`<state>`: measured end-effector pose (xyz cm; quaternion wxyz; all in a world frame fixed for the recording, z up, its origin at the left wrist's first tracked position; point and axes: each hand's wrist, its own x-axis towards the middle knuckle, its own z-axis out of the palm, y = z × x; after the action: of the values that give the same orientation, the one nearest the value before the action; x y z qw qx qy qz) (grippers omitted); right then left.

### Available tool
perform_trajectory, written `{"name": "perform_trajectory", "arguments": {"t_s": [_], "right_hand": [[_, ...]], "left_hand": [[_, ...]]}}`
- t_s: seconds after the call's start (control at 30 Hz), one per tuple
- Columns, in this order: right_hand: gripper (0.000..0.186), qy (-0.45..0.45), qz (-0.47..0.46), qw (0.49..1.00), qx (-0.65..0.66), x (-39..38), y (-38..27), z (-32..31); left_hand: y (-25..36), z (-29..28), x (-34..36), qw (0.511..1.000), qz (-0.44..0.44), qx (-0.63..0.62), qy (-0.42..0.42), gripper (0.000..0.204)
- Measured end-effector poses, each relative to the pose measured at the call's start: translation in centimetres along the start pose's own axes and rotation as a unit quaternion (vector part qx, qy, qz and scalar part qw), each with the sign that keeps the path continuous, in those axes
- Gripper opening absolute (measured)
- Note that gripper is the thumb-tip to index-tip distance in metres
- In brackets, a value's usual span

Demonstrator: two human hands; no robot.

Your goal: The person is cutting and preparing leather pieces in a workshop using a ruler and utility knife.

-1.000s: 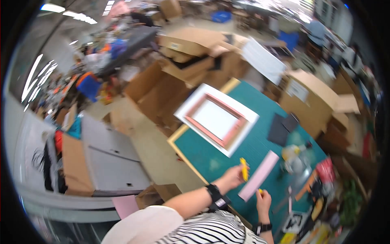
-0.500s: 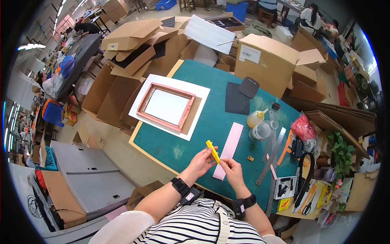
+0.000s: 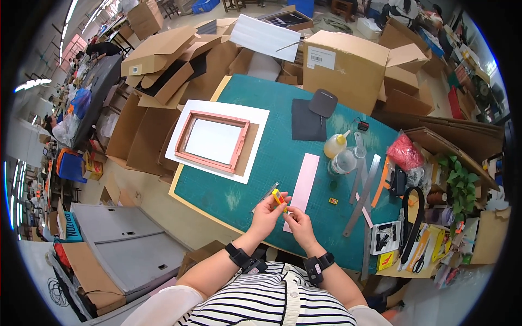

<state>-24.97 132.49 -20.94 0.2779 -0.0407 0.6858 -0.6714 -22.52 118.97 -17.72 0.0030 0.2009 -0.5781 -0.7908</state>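
My left hand [image 3: 265, 217] is closed around a slim yellow case [image 3: 279, 199] with an orange patch. Its lower end meets the pinched fingertips of my right hand [image 3: 300, 225]. A thin silver tool [image 3: 266, 195] pokes out by my left fingers; whether they grip it I cannot tell. Beneath and beyond my hands a pale pink strip [image 3: 304, 182] lies lengthwise on the green cutting mat [image 3: 234, 195]. To the left, a reddish-pink rectangular frame [image 3: 239, 146] rests on a white board [image 3: 258, 127]. A small yellow box [image 3: 333, 201] lies to the right of the strip.
Right of the strip stand a yellow-capped squeeze bottle [image 3: 335, 145] and a clear bottle [image 3: 343, 162]. Steel rulers [image 3: 365, 195] lie beyond them. Dark grey pieces [image 3: 308, 119] sit farther back. Cardboard boxes [image 3: 348, 70] crowd the far edge, and scissors [image 3: 418, 264] lie at the right.
The yellow case has turned in my hands and shows an orange patch. The silver tool has come into sight by my left fingers. The whole view has shifted slightly.
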Motion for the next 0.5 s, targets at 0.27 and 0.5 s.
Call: {"name": "perform_trajectory", "arguments": {"t_s": [0.27, 0.5], "right_hand": [[0.012, 0.023, -0.021, 0.999, 0.036, -0.3, -1.4, -0.7], [0.008, 0.052, -0.045, 0.998, 0.005, -0.3, -0.5, -0.6]], "left_hand": [[0.7, 0.4, -0.3, 1.000, -0.014, -0.023, 0.012, 0.033], [0.3, 0.1, -0.2, 0.997, -0.070, -0.029, -0.011, 0.033]]}}
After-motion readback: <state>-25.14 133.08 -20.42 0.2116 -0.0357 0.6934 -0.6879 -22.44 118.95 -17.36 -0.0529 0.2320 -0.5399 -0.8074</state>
